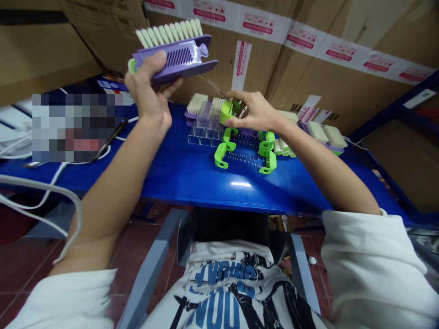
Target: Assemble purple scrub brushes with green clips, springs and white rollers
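My left hand [149, 87] is closed around a purple scrubbing brush [178, 57] with cream bristles, raised above the table's left side. The bristles point up, and the brush's slotted underside frame faces me. A bit of green shows at its left end. Over the back of the table, the thumb and fingers of my right hand [254, 109] grip a green plastic bracket [226, 112]. Just in front of it lie several more green brackets [221, 155], with thin metal springs [243, 157] between them. Part of the held bracket is hidden by my fingers.
Clear plastic pieces [206, 132] are stacked left of the brackets. Brushes [317, 131] line the back of the blue table [192, 178], with white rollers [283, 147] at right. Large cardboard boxes [274, 59] stand behind. White cables [51, 187] run along the left.
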Demonstrator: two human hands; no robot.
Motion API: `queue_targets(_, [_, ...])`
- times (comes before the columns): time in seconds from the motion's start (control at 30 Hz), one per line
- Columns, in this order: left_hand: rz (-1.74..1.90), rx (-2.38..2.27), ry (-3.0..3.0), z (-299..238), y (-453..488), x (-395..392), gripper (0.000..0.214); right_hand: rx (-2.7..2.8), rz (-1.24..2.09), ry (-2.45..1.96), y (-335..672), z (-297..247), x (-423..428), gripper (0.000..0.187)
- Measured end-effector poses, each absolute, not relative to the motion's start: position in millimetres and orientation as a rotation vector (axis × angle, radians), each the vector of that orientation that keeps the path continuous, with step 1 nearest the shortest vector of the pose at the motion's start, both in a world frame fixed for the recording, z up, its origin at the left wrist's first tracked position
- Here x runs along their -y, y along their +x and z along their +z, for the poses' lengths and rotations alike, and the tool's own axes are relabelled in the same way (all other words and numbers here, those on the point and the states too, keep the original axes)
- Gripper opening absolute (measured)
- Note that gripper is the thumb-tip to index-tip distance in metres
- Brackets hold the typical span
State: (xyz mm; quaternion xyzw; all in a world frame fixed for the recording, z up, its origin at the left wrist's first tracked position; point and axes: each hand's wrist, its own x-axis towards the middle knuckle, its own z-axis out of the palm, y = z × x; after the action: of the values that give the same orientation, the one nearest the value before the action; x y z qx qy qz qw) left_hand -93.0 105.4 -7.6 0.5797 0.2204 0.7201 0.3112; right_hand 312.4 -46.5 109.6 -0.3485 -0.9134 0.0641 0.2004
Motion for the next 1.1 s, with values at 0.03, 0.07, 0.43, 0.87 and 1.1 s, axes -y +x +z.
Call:
queue_targets(0.03, [1.913, -0.588, 1.52, -8, -92, -106, 0.12, 2.592, 0.15, -0.983, 311, 105, 45, 0.101])
queue_targets(0.07, [1.942, -0.595, 1.482, -8, -90, -107, 0.123, 2.627, 0.121, -0.989, 309, 101, 43, 0.098])
queue_targets(0.43, [2.014, -0.587, 1.547, -16, -84, -125, 0.133, 2.81, 0.017, -0.989, 316, 88, 52, 0.092])
queue_targets(0.87, [1.765, -0.489, 1.463, 32, -14, 1, 0.073, 2.57, 0.118, -1.056, 339, 107, 62, 0.117])
queue_targets(1.1, [1.699, -0.45, 1.78, 24, 59, 36, 0.095, 2.152, 0.501, -0.835, 359, 122, 102, 0.126])
